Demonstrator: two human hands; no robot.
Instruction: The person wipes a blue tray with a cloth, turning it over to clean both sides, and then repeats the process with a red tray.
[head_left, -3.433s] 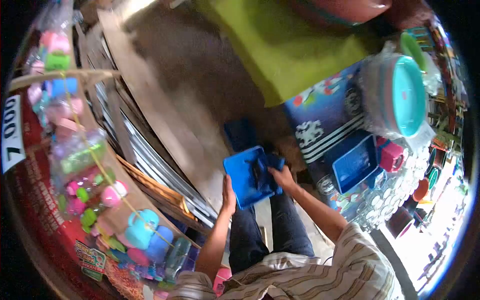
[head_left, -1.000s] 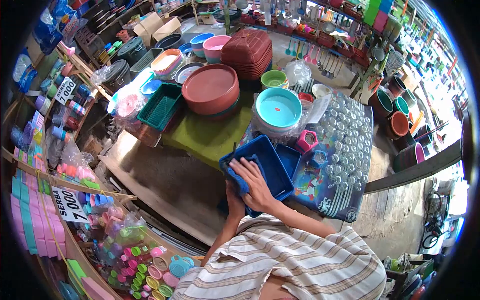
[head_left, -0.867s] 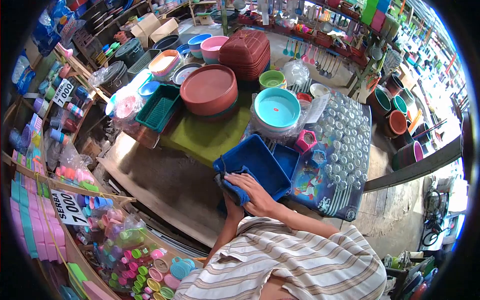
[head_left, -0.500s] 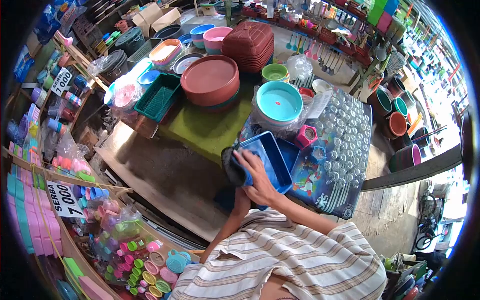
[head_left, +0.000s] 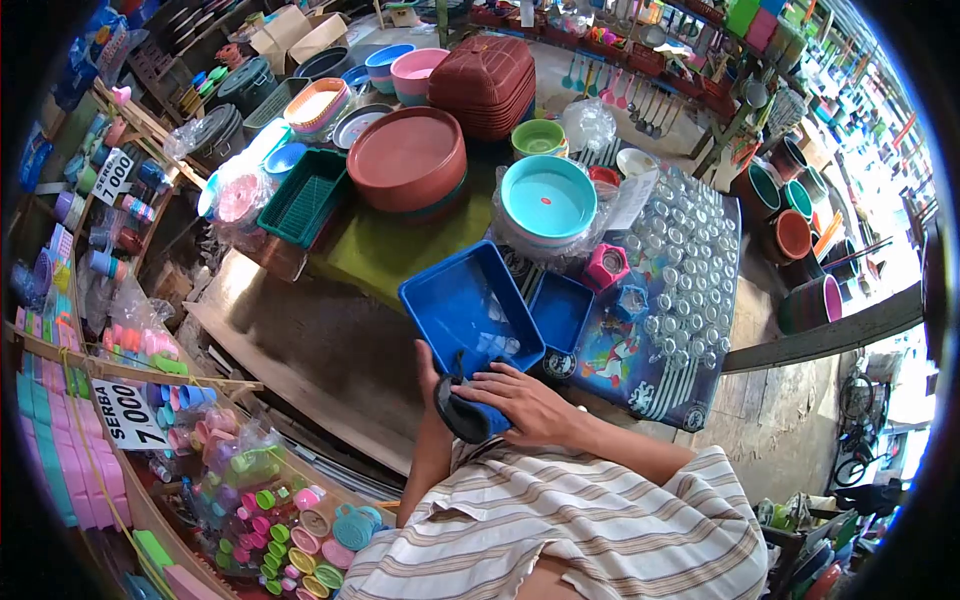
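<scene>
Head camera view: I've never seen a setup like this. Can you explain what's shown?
There is no machine: a camera worn on a person's head looks forward and down at two bare hands. The right hand holds a dark blue cloth at the near edge of a large blue tray. The left hand is at that tray's near-left corner, fingers mostly hidden. Beyond, a patterned table cover bears stacked basins, a smaller blue tray and clear glassware.

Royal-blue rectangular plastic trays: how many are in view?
2: one tray by the person's left hand, another tray beside it on the dark-blue patterned tablecloth. Others may be hidden underneath.
</scene>
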